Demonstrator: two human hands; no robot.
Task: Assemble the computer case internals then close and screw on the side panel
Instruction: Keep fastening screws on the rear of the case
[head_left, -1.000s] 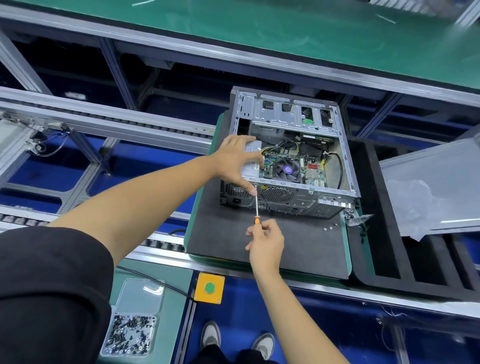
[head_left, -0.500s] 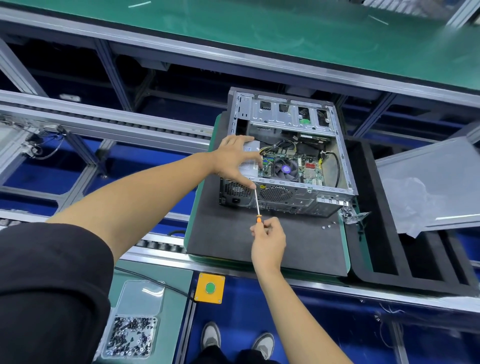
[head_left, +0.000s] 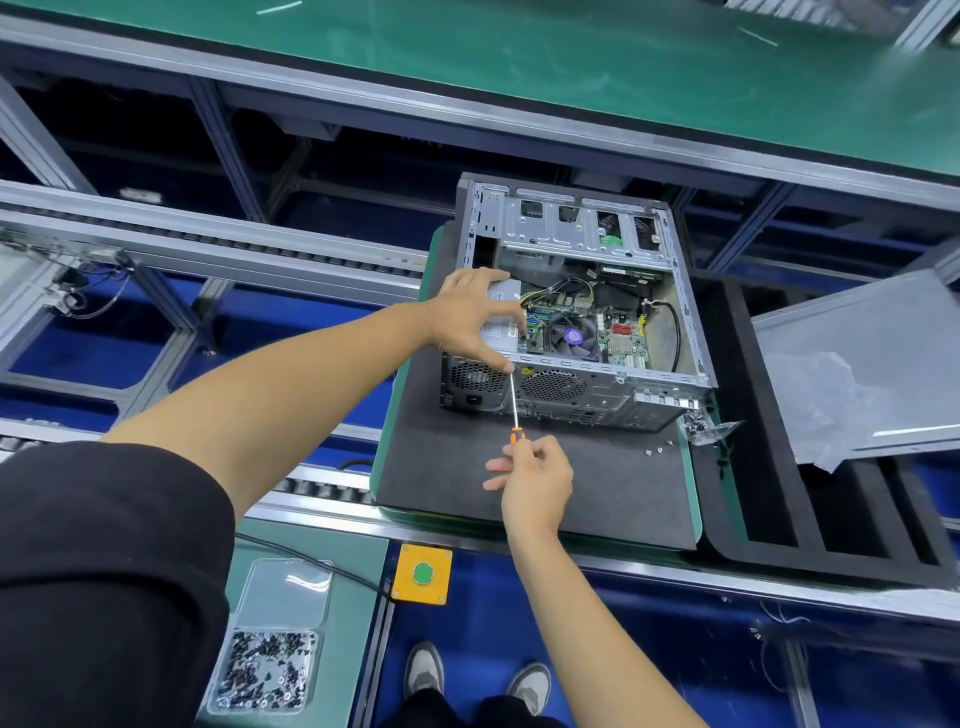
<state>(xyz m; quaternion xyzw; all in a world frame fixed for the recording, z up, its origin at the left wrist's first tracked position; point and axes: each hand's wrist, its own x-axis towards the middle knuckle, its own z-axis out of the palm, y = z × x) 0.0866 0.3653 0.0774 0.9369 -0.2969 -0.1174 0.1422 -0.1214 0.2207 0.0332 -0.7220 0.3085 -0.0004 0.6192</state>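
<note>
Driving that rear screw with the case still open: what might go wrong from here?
1. The screwdriver tip sits right at the left hand's fingertip on the computer case rear edge; a slip could jab it.
2. The right hand holds only the handle's end, so the long shaft may wobble off.
3. Loose screws on the foam mat could scatter if the case shifts.
</note>
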